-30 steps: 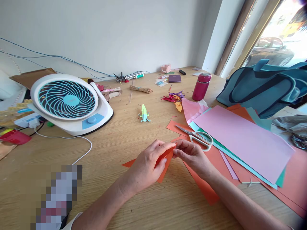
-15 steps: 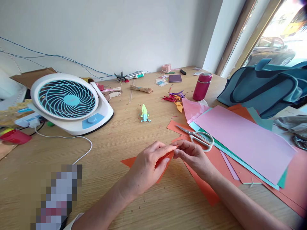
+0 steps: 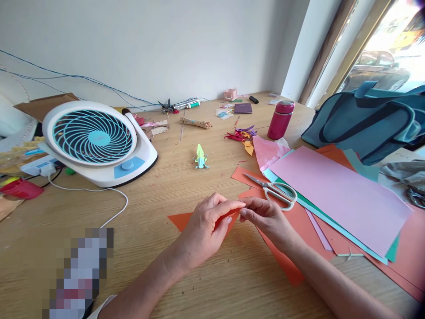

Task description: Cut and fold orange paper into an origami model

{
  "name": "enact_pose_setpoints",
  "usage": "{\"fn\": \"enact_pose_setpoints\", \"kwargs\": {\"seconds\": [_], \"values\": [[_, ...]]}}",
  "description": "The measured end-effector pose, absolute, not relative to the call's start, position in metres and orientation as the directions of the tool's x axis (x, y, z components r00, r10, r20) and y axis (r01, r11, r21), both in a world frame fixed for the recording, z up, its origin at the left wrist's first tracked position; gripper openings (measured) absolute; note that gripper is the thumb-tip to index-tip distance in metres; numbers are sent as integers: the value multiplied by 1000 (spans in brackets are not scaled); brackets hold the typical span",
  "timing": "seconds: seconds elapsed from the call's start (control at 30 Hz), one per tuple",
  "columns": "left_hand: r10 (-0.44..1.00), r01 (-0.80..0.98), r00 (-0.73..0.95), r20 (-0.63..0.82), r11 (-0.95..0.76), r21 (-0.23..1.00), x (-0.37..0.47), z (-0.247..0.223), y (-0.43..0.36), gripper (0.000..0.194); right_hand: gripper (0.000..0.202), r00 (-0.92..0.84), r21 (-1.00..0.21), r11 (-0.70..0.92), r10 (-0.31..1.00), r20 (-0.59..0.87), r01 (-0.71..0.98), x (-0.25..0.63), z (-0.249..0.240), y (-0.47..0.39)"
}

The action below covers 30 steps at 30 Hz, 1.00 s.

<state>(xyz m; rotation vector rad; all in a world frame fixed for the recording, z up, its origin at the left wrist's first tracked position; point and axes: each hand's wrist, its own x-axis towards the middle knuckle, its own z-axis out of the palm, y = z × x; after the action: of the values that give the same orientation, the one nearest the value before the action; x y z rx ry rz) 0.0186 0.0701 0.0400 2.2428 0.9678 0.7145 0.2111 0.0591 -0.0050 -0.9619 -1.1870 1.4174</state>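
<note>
Below the frame's centre, the left hand [image 3: 210,223] holds orange paper [image 3: 181,220] between thumb and fingers; the right hand [image 3: 268,217] pinches the paper's tip. Right of centre, scissors [image 3: 267,184] lie over loose sheets [image 3: 341,199]. Beyond stand a small green figure [image 3: 200,158] at centre, a fan [image 3: 100,138] at left and a red bottle [image 3: 280,122] at upper right.

Folded paper [image 3: 179,220] in fingers [image 3: 232,205], before origami figure [image 3: 200,158] on bench [image 3: 159,288]; fan [image 3: 99,138] left; scissors [image 3: 268,184] right, on paper sheets [image 3: 341,195]; thermos [image 3: 279,125] behind sheets; handbag [image 3: 378,126] far right.
</note>
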Motion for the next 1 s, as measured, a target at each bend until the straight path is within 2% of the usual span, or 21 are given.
{"fn": "enact_pose_setpoints", "kwargs": {"seconds": [0.23,0.37,0.63,1.0], "values": [[764,463,591,258,-583,667,19,41,70,46,28,-149,-993,12,988,30,-121,212,-7,58],[770,459,590,243,-567,684,18,42,71,46,28,-155,-990,11,987,34,-143,212,-9,58],[791,426,563,241,-527,735,18,44,71,35,27,-126,-984,-32,992,-10,-178,211,-8,58],[781,463,557,283,-574,675,19,48,67,18,28,-121,-984,-25,993,-3,-175,210,-5,57]]}}
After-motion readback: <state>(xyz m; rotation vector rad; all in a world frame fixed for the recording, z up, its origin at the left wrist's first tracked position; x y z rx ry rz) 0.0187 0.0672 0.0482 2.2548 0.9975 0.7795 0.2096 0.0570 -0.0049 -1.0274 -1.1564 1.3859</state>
